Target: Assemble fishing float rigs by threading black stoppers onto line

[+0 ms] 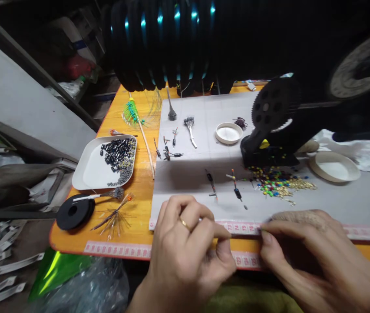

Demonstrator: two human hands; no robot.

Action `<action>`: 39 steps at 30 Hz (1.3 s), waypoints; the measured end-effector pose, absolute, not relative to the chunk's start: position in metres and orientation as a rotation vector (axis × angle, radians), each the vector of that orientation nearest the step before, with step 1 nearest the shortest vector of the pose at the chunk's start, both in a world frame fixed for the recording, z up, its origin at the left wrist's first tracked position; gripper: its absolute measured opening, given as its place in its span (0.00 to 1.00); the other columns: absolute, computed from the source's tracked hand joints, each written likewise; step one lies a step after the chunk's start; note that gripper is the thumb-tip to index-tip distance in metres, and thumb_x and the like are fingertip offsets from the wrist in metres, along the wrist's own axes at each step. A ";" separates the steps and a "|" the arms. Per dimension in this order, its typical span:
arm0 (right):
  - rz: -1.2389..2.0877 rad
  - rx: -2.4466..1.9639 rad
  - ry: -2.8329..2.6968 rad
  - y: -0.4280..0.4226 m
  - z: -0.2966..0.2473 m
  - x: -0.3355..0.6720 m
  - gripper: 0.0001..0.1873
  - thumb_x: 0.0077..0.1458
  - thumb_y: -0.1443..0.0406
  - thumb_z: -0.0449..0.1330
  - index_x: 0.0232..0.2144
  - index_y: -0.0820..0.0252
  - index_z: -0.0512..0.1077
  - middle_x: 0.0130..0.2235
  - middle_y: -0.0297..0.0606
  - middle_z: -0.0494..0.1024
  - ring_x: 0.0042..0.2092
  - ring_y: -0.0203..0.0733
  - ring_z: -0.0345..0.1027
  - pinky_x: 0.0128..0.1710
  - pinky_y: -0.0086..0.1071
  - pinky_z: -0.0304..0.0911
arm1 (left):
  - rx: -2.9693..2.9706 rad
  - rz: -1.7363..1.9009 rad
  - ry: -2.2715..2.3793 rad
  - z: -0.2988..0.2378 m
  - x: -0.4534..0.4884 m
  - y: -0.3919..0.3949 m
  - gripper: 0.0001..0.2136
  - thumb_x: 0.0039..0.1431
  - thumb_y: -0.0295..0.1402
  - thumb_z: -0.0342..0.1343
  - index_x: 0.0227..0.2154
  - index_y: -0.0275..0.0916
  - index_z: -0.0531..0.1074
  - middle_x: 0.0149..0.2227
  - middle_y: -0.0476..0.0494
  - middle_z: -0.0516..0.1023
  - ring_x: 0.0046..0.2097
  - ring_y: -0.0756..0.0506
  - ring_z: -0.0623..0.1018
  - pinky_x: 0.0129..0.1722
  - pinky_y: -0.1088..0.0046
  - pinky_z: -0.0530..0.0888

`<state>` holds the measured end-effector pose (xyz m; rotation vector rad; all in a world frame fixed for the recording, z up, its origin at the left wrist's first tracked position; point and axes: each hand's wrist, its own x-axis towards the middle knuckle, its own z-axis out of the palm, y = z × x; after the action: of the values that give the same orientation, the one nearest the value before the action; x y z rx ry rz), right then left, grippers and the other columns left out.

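My left hand [189, 243] is at the near edge of the orange table [139, 187], fingers pinched together, a gold ring on one finger. My right hand [315, 252] is beside it, fingertips also pinched. Between the two pinches runs a thin dark strand or rod [246, 235], lying over the pink measuring tape [240, 227]. What exactly it is, I cannot make out. Just beyond the hands, two small assembled pieces with black bodies [237, 191] lie on the grey mat [204, 174].
A pile of coloured beads and gold parts [279, 182] sits by a black toothed-wheel device [269, 117]. White tray of black tubes [107, 163] at left, a black spool [71, 213], two round white lids [229, 132], feathered pieces and brushes farther back.
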<state>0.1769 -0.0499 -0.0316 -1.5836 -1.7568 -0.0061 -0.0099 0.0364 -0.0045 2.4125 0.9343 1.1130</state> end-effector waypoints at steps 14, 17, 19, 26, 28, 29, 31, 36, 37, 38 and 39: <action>-0.169 -1.517 -1.614 -0.074 -0.021 0.163 0.09 0.61 0.75 0.57 0.41 0.59 0.68 0.33 0.34 0.77 0.32 0.33 0.74 0.36 0.24 0.67 | 2.277 1.402 0.855 -0.022 -0.013 -0.014 0.12 0.54 0.14 0.54 0.33 0.38 0.72 0.30 0.48 0.76 0.35 0.47 0.78 0.38 0.68 0.72; -0.189 -1.521 -1.565 -0.073 -0.020 0.162 0.09 0.60 0.75 0.58 0.40 0.59 0.69 0.32 0.34 0.77 0.30 0.32 0.73 0.35 0.24 0.68 | 2.236 1.410 0.865 -0.026 -0.010 -0.017 0.12 0.54 0.15 0.55 0.34 0.40 0.72 0.30 0.49 0.77 0.36 0.46 0.78 0.38 0.66 0.72; -0.189 -1.528 -1.547 -0.074 -0.018 0.161 0.09 0.59 0.76 0.58 0.40 0.58 0.69 0.32 0.34 0.77 0.30 0.33 0.73 0.34 0.24 0.69 | 2.180 1.390 0.877 -0.029 -0.008 -0.019 0.12 0.53 0.16 0.55 0.35 0.42 0.71 0.30 0.50 0.76 0.36 0.46 0.78 0.38 0.66 0.73; 1.020 -1.137 -0.987 -0.079 -0.017 0.156 0.06 0.69 0.64 0.53 0.37 0.55 0.67 0.37 0.35 0.77 0.31 0.33 0.75 0.31 0.26 0.72 | 2.087 1.276 0.870 -0.034 -0.002 -0.022 0.11 0.57 0.17 0.54 0.35 0.43 0.70 0.32 0.50 0.75 0.36 0.47 0.77 0.38 0.68 0.71; 1.251 -0.977 -0.845 -0.078 -0.016 0.156 0.07 0.69 0.61 0.55 0.36 0.56 0.67 0.36 0.34 0.77 0.32 0.33 0.75 0.33 0.27 0.72 | 2.068 1.168 0.895 -0.032 -0.004 -0.020 0.10 0.60 0.19 0.53 0.34 0.42 0.71 0.33 0.49 0.74 0.36 0.47 0.76 0.38 0.69 0.70; 1.298 -0.935 -0.801 -0.078 -0.015 0.156 0.08 0.68 0.60 0.57 0.36 0.57 0.67 0.35 0.34 0.77 0.32 0.32 0.74 0.34 0.28 0.72 | 2.027 1.101 0.899 -0.029 -0.005 -0.019 0.09 0.62 0.21 0.52 0.34 0.42 0.71 0.33 0.49 0.74 0.36 0.47 0.75 0.38 0.69 0.70; 1.331 -0.920 -0.750 -0.079 -0.014 0.155 0.09 0.66 0.59 0.60 0.35 0.58 0.68 0.34 0.33 0.76 0.31 0.31 0.73 0.35 0.27 0.71 | 1.894 0.984 0.873 -0.021 -0.005 -0.017 0.09 0.68 0.28 0.50 0.36 0.43 0.74 0.36 0.45 0.74 0.40 0.45 0.75 0.39 0.68 0.71; 1.369 -0.984 -0.720 -0.086 -0.014 0.151 0.13 0.64 0.56 0.61 0.35 0.58 0.67 0.34 0.34 0.76 0.32 0.34 0.74 0.35 0.29 0.71 | 1.390 0.807 0.722 0.002 0.009 -0.012 0.15 0.67 0.46 0.53 0.44 0.45 0.80 0.46 0.41 0.74 0.36 0.47 0.76 0.39 0.68 0.76; 1.380 -0.998 -0.717 -0.087 -0.015 0.151 0.13 0.63 0.55 0.62 0.34 0.58 0.67 0.33 0.34 0.76 0.32 0.33 0.73 0.35 0.29 0.71 | 1.260 0.749 0.664 0.004 0.014 -0.011 0.14 0.66 0.45 0.56 0.41 0.44 0.81 0.43 0.42 0.75 0.31 0.49 0.75 0.34 0.70 0.76; 1.390 -1.011 -0.719 -0.088 -0.015 0.150 0.14 0.63 0.54 0.62 0.34 0.58 0.66 0.33 0.33 0.75 0.31 0.33 0.73 0.34 0.29 0.70 | 1.140 0.699 0.595 0.005 0.019 -0.010 0.12 0.66 0.43 0.57 0.38 0.42 0.81 0.38 0.44 0.76 0.26 0.52 0.74 0.29 0.73 0.75; 1.399 -1.024 -0.727 -0.089 -0.014 0.150 0.16 0.62 0.53 0.62 0.33 0.58 0.66 0.32 0.32 0.74 0.30 0.32 0.71 0.33 0.28 0.69 | 1.042 0.666 0.528 0.004 0.024 -0.009 0.11 0.66 0.41 0.58 0.35 0.41 0.80 0.32 0.46 0.76 0.23 0.53 0.72 0.25 0.75 0.74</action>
<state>0.1502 -0.0893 -0.0143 -1.0237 -0.7271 1.3986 0.0236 -0.0087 0.0043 1.0421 0.5277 0.6657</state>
